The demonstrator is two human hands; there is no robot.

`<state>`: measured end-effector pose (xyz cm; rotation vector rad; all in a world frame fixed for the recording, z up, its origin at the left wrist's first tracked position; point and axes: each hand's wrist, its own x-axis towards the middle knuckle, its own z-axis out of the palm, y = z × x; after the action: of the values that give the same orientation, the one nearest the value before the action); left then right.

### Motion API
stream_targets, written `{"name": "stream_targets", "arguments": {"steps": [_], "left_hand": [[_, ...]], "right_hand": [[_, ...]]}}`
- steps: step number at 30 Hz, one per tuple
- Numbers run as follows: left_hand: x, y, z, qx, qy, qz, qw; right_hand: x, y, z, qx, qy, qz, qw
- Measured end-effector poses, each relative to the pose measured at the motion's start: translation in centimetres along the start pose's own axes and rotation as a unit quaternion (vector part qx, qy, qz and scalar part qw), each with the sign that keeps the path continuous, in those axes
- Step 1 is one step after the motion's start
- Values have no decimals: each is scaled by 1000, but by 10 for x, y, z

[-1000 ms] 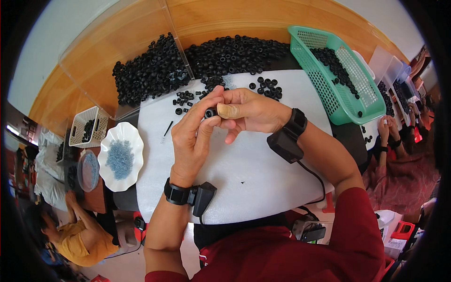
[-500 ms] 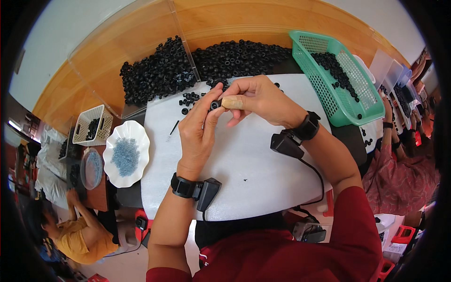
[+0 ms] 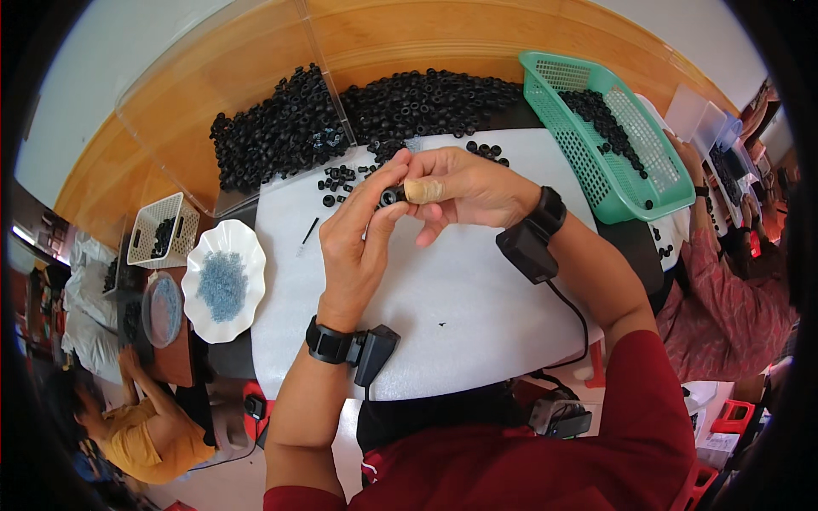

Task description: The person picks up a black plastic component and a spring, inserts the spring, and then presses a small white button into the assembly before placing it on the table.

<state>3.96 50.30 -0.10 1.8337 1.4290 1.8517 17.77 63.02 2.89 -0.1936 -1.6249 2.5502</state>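
Above the white work sheet (image 3: pixel 477 289), my two hands meet at a small black round part (image 3: pixel 390 197) with a hole in its face. My left hand (image 3: pixel 348 255) is closed, pinching this part between thumb and fingers. My right hand (image 3: pixel 490 189) is closed too, its thumb in a tan finger cover (image 3: pixel 426 189) pressed against the part's right side. Whether a second tiny piece sits under that thumb is hidden. Just beyond my fingers lie loose black parts (image 3: pixel 339 176), and a thin black stick (image 3: pixel 310 231) rests left of my left hand.
Behind, a clear plastic tray (image 3: pixel 328 77) holds a heap of black parts, with another heap (image 3: pixel 434 98) beside it. A green basket (image 3: pixel 601 183) stands right. At left are a scalloped white dish (image 3: pixel 256 294) of bluish bits and a white basket (image 3: pixel 181 213). Co-workers sit at both sides.
My right hand has shifted slightly right, and more of the black part shows between my fingers. Several black parts behind the right hand have come into sight. The view has shifted a little.
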Motion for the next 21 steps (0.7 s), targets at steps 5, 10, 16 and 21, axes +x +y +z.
{"name": "stream_targets", "arguments": {"steps": [5,10,16,21], "left_hand": [[-1,7,1,-50,-14,-1,999],[-3,9,-1,-52,-29,10,998],[-5,3,-1,-47,-25,21,998],[-4,-1,-1,-37,-38,-11,999]], "right_hand": [[3,9,-1,55,-66,23,996],[3,10,-2,73,-115,27,990],[1,12,4,71,-78,33,994],[3,11,-2,76,-64,58,993]]}}
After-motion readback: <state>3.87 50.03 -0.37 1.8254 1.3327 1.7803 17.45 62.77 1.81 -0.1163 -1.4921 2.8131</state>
